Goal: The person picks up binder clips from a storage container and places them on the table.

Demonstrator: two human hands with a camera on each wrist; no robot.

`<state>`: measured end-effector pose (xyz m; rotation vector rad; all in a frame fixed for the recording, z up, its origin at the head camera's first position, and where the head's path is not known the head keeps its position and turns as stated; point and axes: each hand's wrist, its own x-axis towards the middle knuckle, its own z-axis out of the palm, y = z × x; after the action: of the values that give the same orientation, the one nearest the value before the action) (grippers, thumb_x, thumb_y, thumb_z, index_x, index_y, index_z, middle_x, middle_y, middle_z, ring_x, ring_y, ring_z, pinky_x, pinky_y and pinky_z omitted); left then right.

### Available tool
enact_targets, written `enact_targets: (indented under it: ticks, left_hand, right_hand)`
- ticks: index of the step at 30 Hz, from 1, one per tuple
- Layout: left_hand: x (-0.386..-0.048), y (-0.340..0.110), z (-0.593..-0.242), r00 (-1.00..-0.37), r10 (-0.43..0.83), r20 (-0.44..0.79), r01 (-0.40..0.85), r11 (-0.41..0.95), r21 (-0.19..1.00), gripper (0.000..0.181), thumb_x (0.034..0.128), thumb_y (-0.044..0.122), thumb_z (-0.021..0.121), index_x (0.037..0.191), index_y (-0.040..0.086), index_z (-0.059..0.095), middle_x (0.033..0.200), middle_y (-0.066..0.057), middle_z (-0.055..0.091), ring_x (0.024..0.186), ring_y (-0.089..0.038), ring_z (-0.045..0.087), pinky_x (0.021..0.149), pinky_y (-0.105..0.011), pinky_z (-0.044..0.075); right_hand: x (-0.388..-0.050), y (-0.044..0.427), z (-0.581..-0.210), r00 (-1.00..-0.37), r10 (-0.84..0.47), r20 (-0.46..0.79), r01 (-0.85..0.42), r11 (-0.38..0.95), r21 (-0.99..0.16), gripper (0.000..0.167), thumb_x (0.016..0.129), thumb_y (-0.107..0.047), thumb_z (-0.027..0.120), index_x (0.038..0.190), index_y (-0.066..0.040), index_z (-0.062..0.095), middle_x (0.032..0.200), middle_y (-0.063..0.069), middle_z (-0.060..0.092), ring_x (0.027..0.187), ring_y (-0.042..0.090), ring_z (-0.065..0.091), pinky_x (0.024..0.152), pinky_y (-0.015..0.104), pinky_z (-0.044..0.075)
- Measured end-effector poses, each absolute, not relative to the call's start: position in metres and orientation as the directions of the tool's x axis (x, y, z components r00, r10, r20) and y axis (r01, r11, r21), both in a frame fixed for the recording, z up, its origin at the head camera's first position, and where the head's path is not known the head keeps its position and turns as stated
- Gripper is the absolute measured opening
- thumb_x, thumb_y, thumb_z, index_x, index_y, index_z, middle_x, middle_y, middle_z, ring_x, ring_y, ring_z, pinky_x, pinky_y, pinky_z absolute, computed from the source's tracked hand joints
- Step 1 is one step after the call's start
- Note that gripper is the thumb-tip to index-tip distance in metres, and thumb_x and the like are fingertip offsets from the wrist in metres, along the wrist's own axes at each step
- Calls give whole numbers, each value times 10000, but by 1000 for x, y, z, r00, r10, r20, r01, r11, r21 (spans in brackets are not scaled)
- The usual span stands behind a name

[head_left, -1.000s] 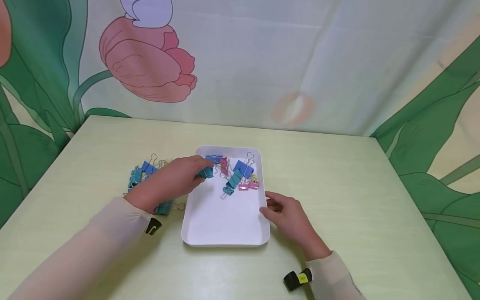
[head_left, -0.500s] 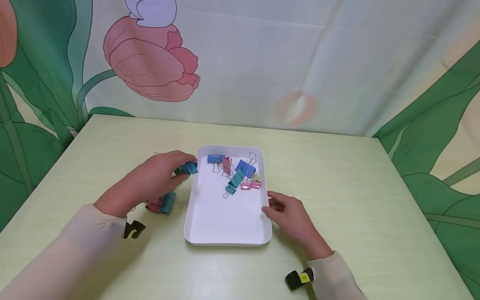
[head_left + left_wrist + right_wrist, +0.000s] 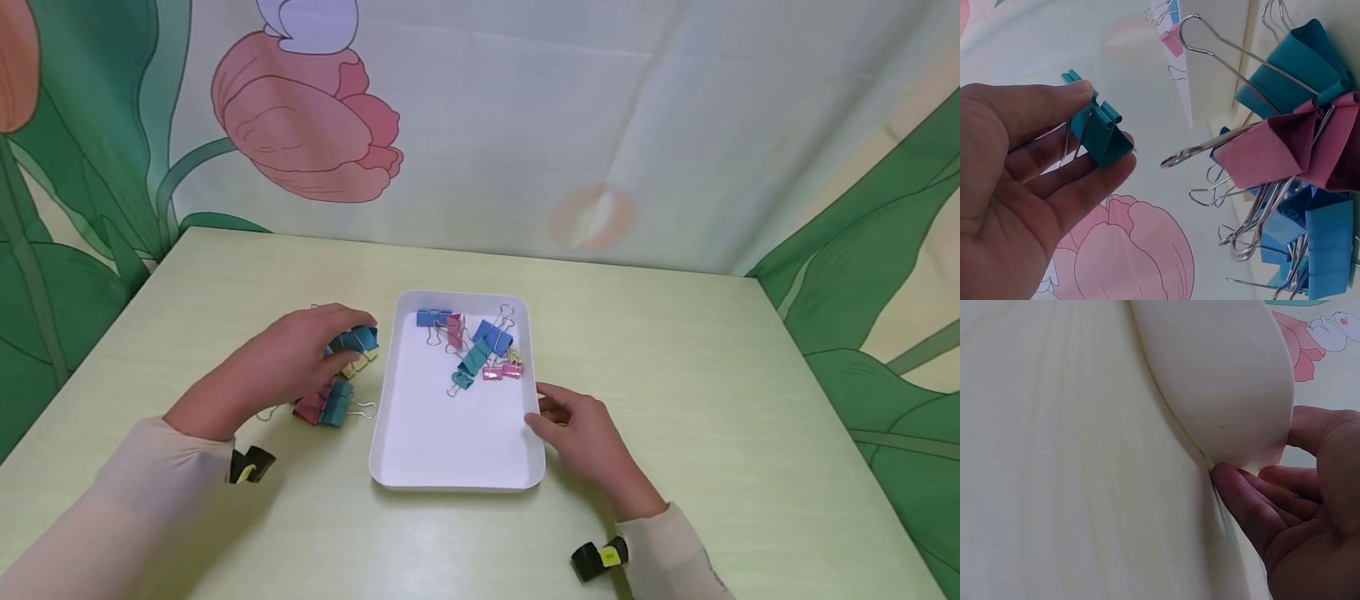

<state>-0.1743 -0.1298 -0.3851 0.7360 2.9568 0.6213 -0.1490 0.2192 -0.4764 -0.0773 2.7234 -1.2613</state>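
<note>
Left hand [image 3: 288, 354] has a teal binder clip [image 3: 1100, 140] pinched between thumb and fingers, near the loose clip pile [image 3: 335, 403] on the table [image 3: 675, 375], just left of the white tray [image 3: 450, 442]. Right hand [image 3: 581, 433] grips the tray's right edge, and a bunch of blue, teal, pink and yellow clips [image 3: 474, 357] sits in its far half

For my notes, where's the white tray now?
In the head view, the tray sits on the table, between the clip pile and the right hand gripping its right edge.
</note>
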Motion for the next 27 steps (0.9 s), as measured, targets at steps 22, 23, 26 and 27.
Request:
enact_targets:
  ticks: [22,23,26,27]
  left_hand:
    - [-187,-102,-399,-892,419,-171,400,906,136,421,915,59,607,1329,4,554,1311,-193,590,1178,-374,583,981,-477,498]
    - [-187,-101,-400,-883,436,-172,423,900,110,411,906,39,604,1313,3,563,1285,-184,605,1157,-363,594,970,-463,507]
    - [-187,-99,-405,-859,482,-171,484,874,34,351,901,-22,576,1250,15,598,1207,-153,638,1090,-327,624,931,-426,533]
    - [-187,-99,-407,-851,500,-162,506,863,8,320,897,-38,575,1209,19,616,1166,-142,652,1056,-314,635,909,-412,543]
  right_hand:
    - [-150,219,-476,-988,-83,-132,47,651,-757,498,877,-242,713,1351,-164,580,1074,13,706,928,142,655,801,285,568]
    - [-150,219,-476,-988,-84,-133,46,652,-757,500,876,-243,714,1351,-164,580,1075,13,706,929,142,655,802,286,568]
    - [-150,219,-476,-988,-87,-132,43,654,-756,499,875,-247,714,1349,-163,582,1074,12,707,928,142,657,805,289,569]
    - [-149,219,-476,-987,-87,-131,43,652,-757,497,875,-247,715,1346,-163,584,1072,12,708,928,143,659,806,291,568]
